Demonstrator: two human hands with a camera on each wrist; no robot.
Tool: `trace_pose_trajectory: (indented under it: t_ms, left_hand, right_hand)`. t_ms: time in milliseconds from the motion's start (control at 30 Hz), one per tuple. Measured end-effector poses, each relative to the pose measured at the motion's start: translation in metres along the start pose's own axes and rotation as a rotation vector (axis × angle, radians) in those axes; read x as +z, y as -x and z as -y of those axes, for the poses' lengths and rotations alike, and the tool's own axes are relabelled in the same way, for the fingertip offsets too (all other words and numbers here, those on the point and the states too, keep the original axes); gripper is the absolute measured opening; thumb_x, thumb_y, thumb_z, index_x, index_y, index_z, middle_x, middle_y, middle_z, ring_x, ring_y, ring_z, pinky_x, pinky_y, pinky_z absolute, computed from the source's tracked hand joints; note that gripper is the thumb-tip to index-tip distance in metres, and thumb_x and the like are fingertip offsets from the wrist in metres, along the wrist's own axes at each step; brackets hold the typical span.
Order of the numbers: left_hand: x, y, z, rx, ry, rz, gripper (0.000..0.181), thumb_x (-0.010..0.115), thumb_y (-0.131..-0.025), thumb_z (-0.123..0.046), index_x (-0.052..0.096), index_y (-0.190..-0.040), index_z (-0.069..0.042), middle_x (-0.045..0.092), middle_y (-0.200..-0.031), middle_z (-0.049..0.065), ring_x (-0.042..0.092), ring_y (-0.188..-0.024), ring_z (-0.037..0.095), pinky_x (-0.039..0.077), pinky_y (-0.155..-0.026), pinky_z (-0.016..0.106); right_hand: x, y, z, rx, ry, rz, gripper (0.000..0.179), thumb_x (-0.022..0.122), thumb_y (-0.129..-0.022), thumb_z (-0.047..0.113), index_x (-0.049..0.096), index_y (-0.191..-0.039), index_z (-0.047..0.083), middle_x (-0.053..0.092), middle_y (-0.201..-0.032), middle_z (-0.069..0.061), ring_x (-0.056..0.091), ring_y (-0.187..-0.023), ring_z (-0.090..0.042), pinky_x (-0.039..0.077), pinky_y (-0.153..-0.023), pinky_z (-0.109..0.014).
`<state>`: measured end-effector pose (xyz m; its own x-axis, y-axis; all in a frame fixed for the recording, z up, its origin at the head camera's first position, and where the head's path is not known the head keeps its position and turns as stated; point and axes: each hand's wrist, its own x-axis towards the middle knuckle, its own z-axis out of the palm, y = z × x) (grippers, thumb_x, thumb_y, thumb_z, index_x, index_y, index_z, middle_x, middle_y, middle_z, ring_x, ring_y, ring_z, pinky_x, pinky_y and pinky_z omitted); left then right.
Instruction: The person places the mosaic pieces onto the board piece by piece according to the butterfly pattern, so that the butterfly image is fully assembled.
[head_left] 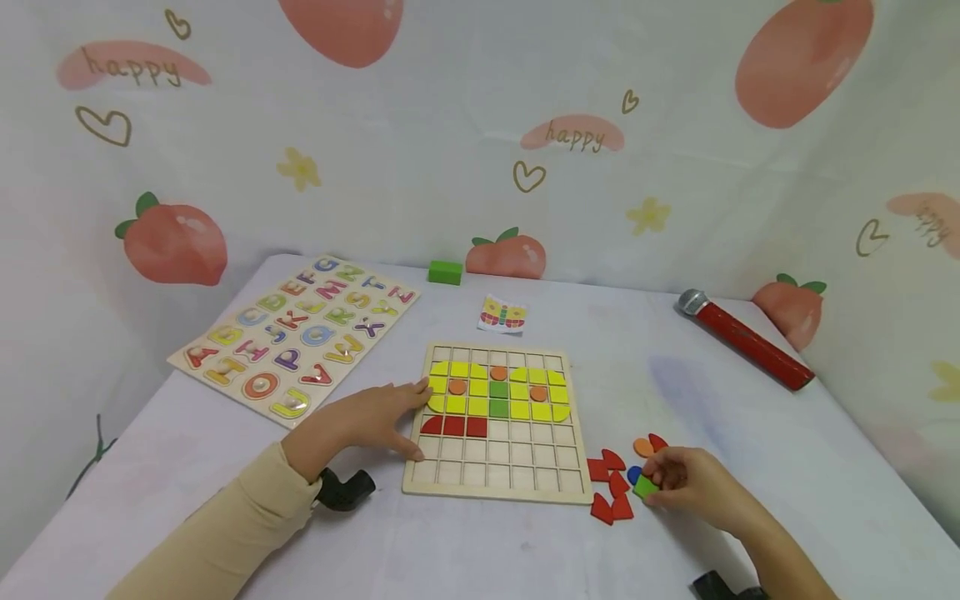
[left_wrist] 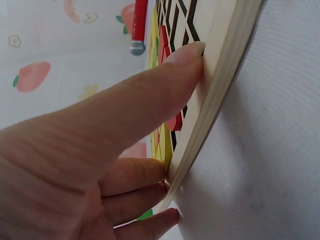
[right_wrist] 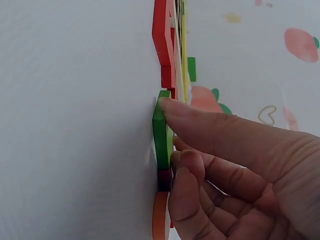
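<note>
A wooden grid board lies on the table, partly filled with yellow, green, orange and red tiles. My left hand rests at its left edge; in the left wrist view the thumb lies on the frame, the other fingers spread along the side. To the right of the board, my right hand pinches a green square tile with thumb and fingertips. In the right wrist view the green tile is low at the table surface, thumb on it. Beside it are a blue disc, an orange disc and several red tiles.
Behind the board lies a small butterfly pattern card, with a green block farther back. An alphabet puzzle board occupies the left. At the back right is a red microphone. A printed cloth hangs behind the table.
</note>
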<state>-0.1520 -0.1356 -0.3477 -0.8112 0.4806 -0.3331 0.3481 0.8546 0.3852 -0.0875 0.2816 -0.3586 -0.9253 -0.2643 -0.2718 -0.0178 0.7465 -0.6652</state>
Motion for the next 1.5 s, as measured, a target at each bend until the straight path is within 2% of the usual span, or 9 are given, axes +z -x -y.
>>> trace_pose_trajectory:
  t_ms: [367,633,800,900,1033,1233,1500]
  left_hand:
    - [0.001,0.002,0.0,-0.002,0.006,-0.006,0.089,0.077,-0.072,-0.043,0.036,-0.144,-0.01,0.025,-0.155,0.008,0.025,-0.14,0.035,0.024,-0.114,0.049]
    - [0.002,0.001,-0.003,-0.011,0.014,0.002,0.089,0.077,-0.072,-0.042,0.036,-0.144,-0.009,0.025,-0.154,0.008,0.025,-0.141,0.033,0.024,-0.115,0.048]
    - [0.002,0.001,-0.003,-0.011,-0.004,-0.006,0.089,0.077,-0.072,-0.042,0.036,-0.144,-0.009,0.026,-0.154,0.008,0.026,-0.141,0.032,0.024,-0.114,0.048]
    - [0.002,0.001,-0.003,-0.011,-0.009,-0.007,0.089,0.077,-0.072,-0.042,0.036,-0.144,-0.009,0.025,-0.154,0.008,0.026,-0.141,0.032,0.025,-0.114,0.048]
    - [0.001,0.002,-0.003,-0.014,-0.001,-0.002,0.09,0.077,-0.072,-0.041,0.035,-0.144,-0.009,0.024,-0.155,0.008,0.025,-0.141,0.031,0.024,-0.115,0.047]
    - [0.001,0.002,-0.002,-0.016,0.025,0.008,0.089,0.077,-0.073,-0.04,0.034,-0.144,-0.008,0.023,-0.155,0.008,0.024,-0.142,0.031,0.023,-0.115,0.047]
    - [0.003,0.0,-0.001,-0.014,0.013,-0.001,0.087,0.077,-0.073,-0.041,0.036,-0.144,-0.01,0.024,-0.155,0.007,0.025,-0.142,0.03,0.024,-0.115,0.046]
  right_hand:
    - [0.001,-0.002,-0.002,0.038,0.02,0.002,0.034,0.079,-0.072,0.018,0.064,-0.096,-0.002,0.058,-0.081,-0.004,0.05,-0.074,-0.016,0.048,-0.06,-0.017]
    - [0.001,-0.001,-0.008,0.046,-0.063,0.062,0.028,0.076,-0.076,0.017,0.06,-0.091,-0.002,0.057,-0.079,-0.004,0.052,-0.072,-0.014,0.051,-0.061,-0.017]
    - [0.001,-0.004,-0.005,0.041,-0.179,0.082,0.034,0.072,-0.081,0.022,0.06,-0.098,-0.005,0.062,-0.083,-0.005,0.055,-0.069,-0.014,0.053,-0.062,-0.02]
    - [0.001,-0.008,0.002,-0.005,-0.247,0.096,0.037,0.069,-0.083,0.019,0.056,-0.105,-0.008,0.062,-0.085,-0.007,0.057,-0.068,-0.014,0.053,-0.06,-0.023]
    - [0.003,-0.015,0.017,-0.078,-0.272,0.108,0.038,0.067,-0.085,0.017,0.053,-0.11,-0.008,0.062,-0.085,-0.011,0.059,-0.066,-0.016,0.053,-0.061,-0.025]
    - [0.01,-0.037,0.046,-0.171,-0.261,0.145,0.032,0.066,-0.087,0.017,0.055,-0.105,-0.007,0.061,-0.083,-0.011,0.058,-0.065,-0.014,0.055,-0.061,-0.024]
    - [0.032,-0.072,0.081,-0.257,-0.276,0.204,0.024,0.064,-0.088,0.013,0.059,-0.102,-0.006,0.061,-0.085,-0.01,0.061,-0.069,-0.017,0.057,-0.065,-0.024]
